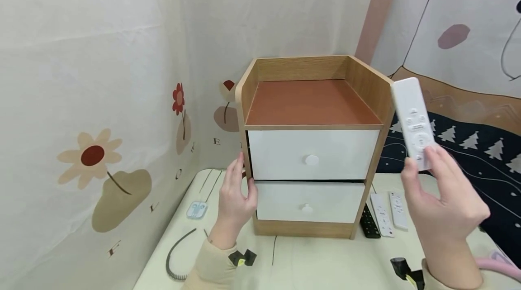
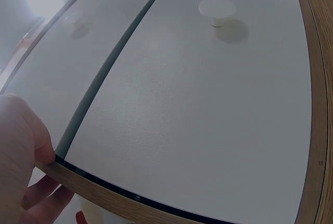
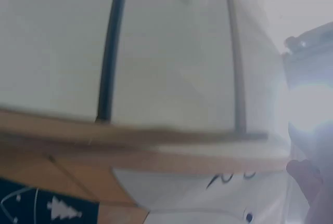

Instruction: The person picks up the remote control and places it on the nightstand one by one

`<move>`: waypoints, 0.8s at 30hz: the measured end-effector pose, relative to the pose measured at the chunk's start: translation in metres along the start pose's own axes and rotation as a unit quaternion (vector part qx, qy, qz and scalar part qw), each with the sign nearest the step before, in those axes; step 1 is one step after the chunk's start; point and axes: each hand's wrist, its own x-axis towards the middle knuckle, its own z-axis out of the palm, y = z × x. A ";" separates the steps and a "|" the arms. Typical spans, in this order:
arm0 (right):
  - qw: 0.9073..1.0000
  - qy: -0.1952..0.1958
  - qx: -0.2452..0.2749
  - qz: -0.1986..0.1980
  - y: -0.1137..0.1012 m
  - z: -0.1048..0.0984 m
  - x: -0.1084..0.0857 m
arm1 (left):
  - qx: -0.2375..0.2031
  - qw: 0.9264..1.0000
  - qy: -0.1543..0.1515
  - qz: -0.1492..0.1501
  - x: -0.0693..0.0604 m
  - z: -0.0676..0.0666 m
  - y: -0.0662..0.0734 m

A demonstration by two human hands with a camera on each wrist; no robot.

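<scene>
A small wooden drawer cabinet (image 1: 313,102) stands upright, with an open brown top tray and two white-fronted drawers. Its upper drawer (image 1: 281,154) and lower drawer (image 1: 281,204) each carry a round white knob. My left hand (image 1: 236,199) grips the cabinet's left edge. In the left wrist view the thumb (image 2: 31,135) lies on the front frame, the fingers round the side. My right hand (image 1: 447,208) holds a white remote control (image 1: 413,113) upright by its lower end, buttons facing me, in front of the cabinet's right side. The right wrist view is blurred.
Right of the cabinet lie a black remote (image 1: 368,223) and two white remotes, one of them a slim remote (image 1: 398,211). On the left are a clear-cased earphone set (image 1: 197,210) and a dark coiled cord (image 1: 172,254). A pink tube (image 1: 498,266) lies at the lower right.
</scene>
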 end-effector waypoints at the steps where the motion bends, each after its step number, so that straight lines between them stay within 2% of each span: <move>1: 1.000 0.010 0.018 -0.010 -0.007 0.004 0.000 | 0.001 1.000 0.001 0.001 0.000 0.000 -0.001; 3: 0.998 0.002 0.048 -0.032 -0.016 0.012 -0.001 | 0.001 1.000 0.003 0.000 0.000 0.000 -0.001; 6: 0.994 -0.052 0.075 -0.057 -0.025 0.021 -0.002 | -0.001 1.000 0.002 -0.003 0.000 -0.001 -0.001; 9: 0.986 -0.132 0.068 -0.076 -0.032 0.027 -0.002 | -0.001 1.000 0.002 -0.006 0.000 -0.001 -0.001; 12: 0.974 -0.203 0.039 -0.095 -0.039 0.032 0.001 | -0.001 1.000 0.005 -0.004 0.000 -0.001 0.000; 14: 0.966 -0.236 0.026 -0.101 -0.044 0.036 0.002 | -0.002 1.000 0.007 0.001 0.000 -0.001 0.000; 19: 0.955 -0.278 0.026 -0.097 -0.056 0.049 0.003 | 0.001 1.000 0.009 0.007 0.001 -0.002 0.001; 24: 0.947 -0.300 0.012 -0.117 -0.069 0.068 0.008 | 0.003 1.000 0.008 0.004 0.001 -0.004 0.003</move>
